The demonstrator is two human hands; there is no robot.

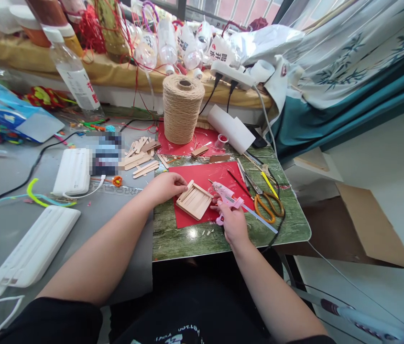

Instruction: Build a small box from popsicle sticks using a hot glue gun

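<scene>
A small panel of glued wooden craft sticks (194,200) lies on a red sheet (209,177) on the green table (187,239). My left hand (166,185) rests at the panel's upper left edge, fingers curled on a loose stick there. A pink hot glue gun (225,195) points its nozzle toward the panel's right side, and my right hand (234,223) is closed around its handle.
A spool of jute twine (182,110) stands behind, with loose craft sticks (140,157) to its left. Orange-handled scissors (268,204), pencils and a ruler lie right of the red sheet. White power banks (37,248) and cables sit on the grey surface at left. The table edge drops off on the right.
</scene>
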